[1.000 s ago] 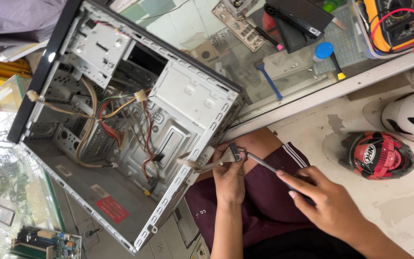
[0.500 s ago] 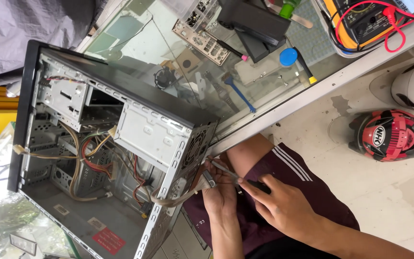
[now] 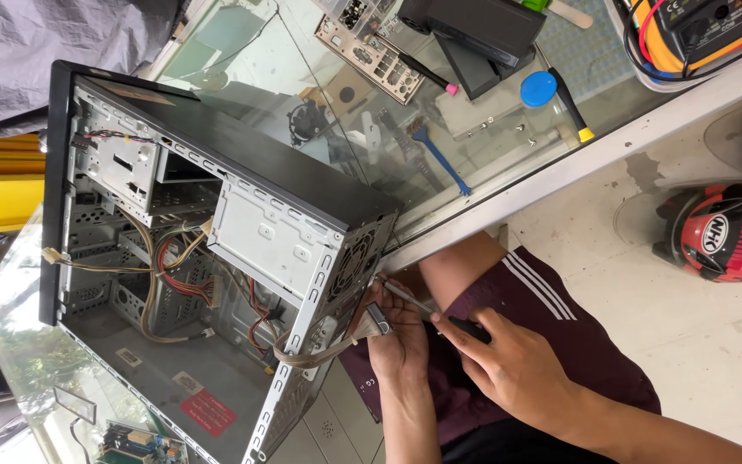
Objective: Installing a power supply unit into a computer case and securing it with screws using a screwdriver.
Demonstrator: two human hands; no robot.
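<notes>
An open black and grey computer case [image 3: 242, 249] lies on its side on a glass table, its inside full of coloured wires. My left hand [image 3: 398, 335] rests at the case's rear corner, holding a flat grey ribbon cable [image 3: 337, 344] that hangs out of the case. My right hand [image 3: 508, 361] grips a screwdriver [image 3: 427, 308] by its dark handle. The metal shaft points up-left to the case's rear panel near the fan grille [image 3: 352, 258].
On the glass table [image 3: 319, 69] lie a metal port plate [image 3: 369, 56], a blue brush [image 3: 440, 159], a black box [image 3: 483, 30], a yellow meter [image 3: 697, 34] and a screwdriver with a blue disc [image 3: 551, 90]. A red helmet [image 3: 723, 228] sits on the floor. A circuit board [image 3: 135, 442] lies bottom left.
The view has shifted so the case sits higher and left. My hands moved in to the case's rear corner, and the screwdriver tip now meets the rear panel.
</notes>
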